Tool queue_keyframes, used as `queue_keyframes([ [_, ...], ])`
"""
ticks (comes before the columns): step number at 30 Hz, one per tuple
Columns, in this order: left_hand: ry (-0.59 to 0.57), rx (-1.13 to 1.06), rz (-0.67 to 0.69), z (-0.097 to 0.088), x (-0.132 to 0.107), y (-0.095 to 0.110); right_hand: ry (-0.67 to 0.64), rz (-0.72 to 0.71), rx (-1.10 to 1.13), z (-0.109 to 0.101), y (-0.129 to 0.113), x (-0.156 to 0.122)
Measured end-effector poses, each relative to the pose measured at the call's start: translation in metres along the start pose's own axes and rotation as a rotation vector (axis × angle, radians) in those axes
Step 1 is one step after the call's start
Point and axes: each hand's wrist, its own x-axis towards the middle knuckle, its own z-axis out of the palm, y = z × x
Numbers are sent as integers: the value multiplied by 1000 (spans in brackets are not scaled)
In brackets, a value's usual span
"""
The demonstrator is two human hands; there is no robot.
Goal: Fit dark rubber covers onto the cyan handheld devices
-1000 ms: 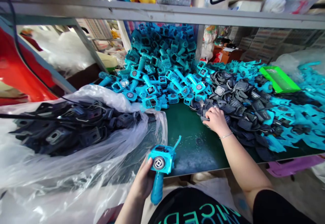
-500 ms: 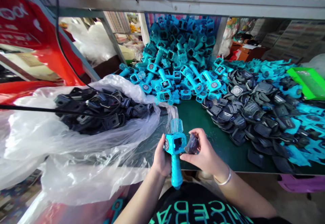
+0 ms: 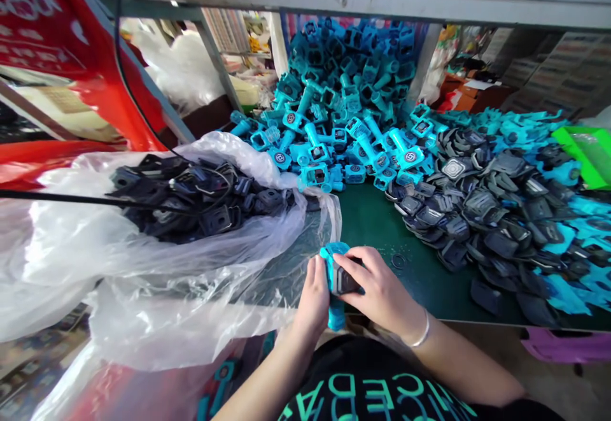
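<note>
My left hand (image 3: 312, 300) is closed around a bright blue plastic toy housing (image 3: 336, 319) with a ribbed handle pointing down toward me. Against the housing's right face sits a dark grey plastic cover (image 3: 342, 279), gripped by my right hand (image 3: 384, 297), its fingers bent over the top and thumb below. Cover and housing touch; whether they are locked together I cannot tell. Loose dark covers (image 3: 482, 211) lie heaped to the right of my hands, and more blue housings (image 3: 344, 128) are piled at the back.
Dark plastic parts (image 3: 191, 195) fill a clear plastic bag (image 3: 258, 255) on the left. A small black ring (image 3: 398, 260) lies on the green tabletop (image 3: 365, 217). Flat blue parts (image 3: 589, 242) and a green tray (image 3: 585, 153) are at the right. A metal shelf beam (image 3: 344, 0) crosses overhead.
My right hand has brought the dark cover left against the blue housing. The housing has turned in my left hand, and its raised clear flap no longer stands up in view.
</note>
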Motion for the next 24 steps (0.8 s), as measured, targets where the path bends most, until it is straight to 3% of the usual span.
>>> queue_keyframes([
  [3,-87,84,79,-7,-8,-8,42,-61,-41,2,-4,0],
  [7,-159,72,105,-5,-15,-5,96,-116,3,-4,-6,-2],
  [12,-236,-28,149,5,-24,6,127,195,318,0,-5,-11],
  [15,-291,2,201,11,-27,8,171,198,398,19,-6,-11],
  [18,-293,-21,220,13,-22,8,301,168,299,34,-8,-6],
  [21,-226,-49,202,9,-12,13,252,180,173,35,-6,2],
  [24,-128,-19,117,-8,-9,19,259,27,-20,29,-1,10],
])
